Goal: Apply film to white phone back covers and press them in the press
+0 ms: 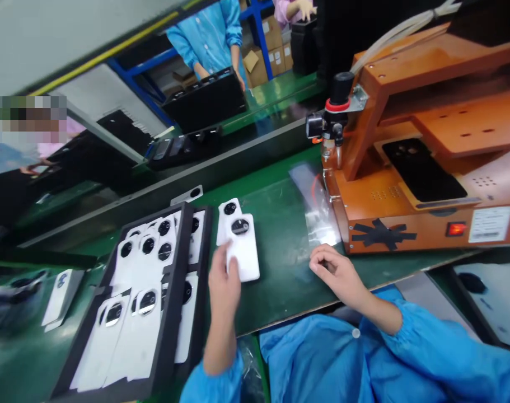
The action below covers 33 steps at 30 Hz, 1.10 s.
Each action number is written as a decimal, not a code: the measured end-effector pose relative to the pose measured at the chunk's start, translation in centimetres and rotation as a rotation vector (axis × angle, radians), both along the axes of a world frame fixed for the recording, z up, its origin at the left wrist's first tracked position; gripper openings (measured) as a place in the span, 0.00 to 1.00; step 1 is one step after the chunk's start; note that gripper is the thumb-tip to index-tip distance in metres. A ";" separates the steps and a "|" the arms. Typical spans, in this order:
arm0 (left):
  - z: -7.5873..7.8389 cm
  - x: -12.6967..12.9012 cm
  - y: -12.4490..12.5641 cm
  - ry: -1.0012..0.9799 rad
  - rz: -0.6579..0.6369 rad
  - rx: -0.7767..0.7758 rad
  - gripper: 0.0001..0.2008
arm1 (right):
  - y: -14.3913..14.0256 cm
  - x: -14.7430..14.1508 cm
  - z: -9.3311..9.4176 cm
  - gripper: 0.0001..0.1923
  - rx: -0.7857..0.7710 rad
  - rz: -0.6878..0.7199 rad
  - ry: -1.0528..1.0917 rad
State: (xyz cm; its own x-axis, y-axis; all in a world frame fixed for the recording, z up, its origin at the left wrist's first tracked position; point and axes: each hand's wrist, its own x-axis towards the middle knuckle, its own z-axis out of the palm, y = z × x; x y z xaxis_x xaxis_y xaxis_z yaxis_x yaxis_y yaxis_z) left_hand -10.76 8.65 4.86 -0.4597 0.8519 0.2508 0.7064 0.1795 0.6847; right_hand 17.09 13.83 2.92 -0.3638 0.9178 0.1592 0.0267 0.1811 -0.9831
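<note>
My left hand (224,280) has its thumb and fingers closed on the left side of a white phone back cover (247,254) with a round black camera ring. A second white back cover (228,208) lies partly beneath it on the green bench. My right hand (341,277) hovers by the bench's near edge, its fingers curled toward the thumb, and nothing shows in them. Left of my left hand, a black tray (164,336) holds several white covers (131,336), some overlapping. Another dark tray (203,252) with similar covers sits partly hidden beside it.
An orange press machine (364,201) stands at the right, bearing a black phone-shaped plate (425,170). Clear plastic film (317,212) lies beside it. White pieces (61,299) rest at far left. Across the bench, a co-worker in blue (208,33) handles a black tray (206,101).
</note>
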 end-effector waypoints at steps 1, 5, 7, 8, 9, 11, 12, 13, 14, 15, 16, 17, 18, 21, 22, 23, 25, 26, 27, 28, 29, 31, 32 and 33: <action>-0.7 2.0 -1.9 -0.060 -0.032 -0.067 0.20 | 0.2 -0.3 0.3 0.11 -0.015 0.003 -0.005; -2.3 8.4 -7.5 -0.143 -0.104 -0.300 0.23 | 2.2 -2.0 1.2 0.10 -0.071 -0.031 -0.057; -2.1 9.6 -8.7 -0.037 -0.147 -0.348 0.28 | 3.3 -2.9 1.2 0.09 -0.100 -0.056 -0.079; -1.9 9.7 -8.9 0.036 -0.158 -0.365 0.31 | 3.8 -3.2 1.2 0.09 -0.106 -0.062 -0.090; -1.8 9.5 -9.0 0.117 -0.157 -0.374 0.34 | 4.2 -3.5 1.3 0.09 -0.102 -0.063 -0.102; -1.7 8.8 -8.9 0.283 -0.162 -0.318 0.37 | 4.8 -3.7 1.4 0.09 -0.074 -0.058 -0.129; -1.9 8.4 -8.9 0.360 -0.180 -0.260 0.37 | 5.1 -3.7 1.4 0.09 -0.059 -0.053 -0.144; -2.2 8.3 -8.8 0.425 -0.209 -0.200 0.35 | 5.3 -3.7 1.5 0.09 -0.049 -0.046 -0.159; -2.5 8.3 -8.8 0.473 -0.247 -0.147 0.33 | 5.5 -3.7 1.6 0.09 -0.044 -0.036 -0.173; -2.8 8.4 -8.7 0.502 -0.290 -0.113 0.31 | 5.7 -3.6 1.7 0.09 -0.043 -0.019 -0.188; -3.2 8.7 -8.6 0.512 -0.323 -0.096 0.29 | 5.8 -3.6 1.7 0.09 -0.039 0.003 -0.203; -3.4 9.1 -8.5 0.510 -0.347 -0.091 0.27 | 6.0 -3.6 1.8 0.08 -0.032 0.027 -0.218; -3.6 9.5 -8.4 0.498 -0.365 -0.089 0.26 | 6.1 -3.6 1.8 0.08 -0.019 0.051 -0.233; -3.9 10.1 -8.0 0.452 -0.398 -0.075 0.27 | 6.0 -3.8 1.7 0.06 0.033 0.099 -0.290; -4.0 10.2 -8.0 0.445 -0.404 -0.064 0.29 | 6.0 -4.0 1.7 0.06 0.044 0.103 -0.316; -4.0 10.1 -7.9 0.441 -0.410 -0.053 0.31 | 5.8 -4.1 1.7 0.06 0.049 0.108 -0.347; -4.1 10.0 -7.8 0.433 -0.419 -0.035 0.33 | 5.5 -4.4 1.8 0.06 0.051 0.124 -0.414; -4.1 9.9 -7.8 0.429 -0.418 -0.030 0.33 | 5.3 -4.5 1.9 0.06 0.055 0.135 -0.450; -4.2 9.8 -7.8 0.426 -0.413 -0.026 0.33 | 5.1 -4.6 2.0 0.06 0.065 0.149 -0.484; -4.2 9.8 -7.8 0.425 -0.409 -0.023 0.33 | 5.0 -4.7 2.1 0.06 0.078 0.163 -0.517; -4.2 9.8 -7.8 0.428 -0.408 -0.018 0.32 | 4.8 -4.7 2.2 0.06 0.092 0.176 -0.546; -4.3 9.7 -7.8 0.448 -0.414 -0.008 0.33 | 4.6 -4.7 2.4 0.06 0.115 0.200 -0.587; -4.3 9.7 -7.8 0.460 -0.419 -0.007 0.33 | 4.6 -4.7 2.4 0.06 0.122 0.207 -0.600; -4.4 9.7 -7.8 0.468 -0.424 -0.008 0.34 | 4.5 -4.7 2.5 0.06 0.127 0.209 -0.611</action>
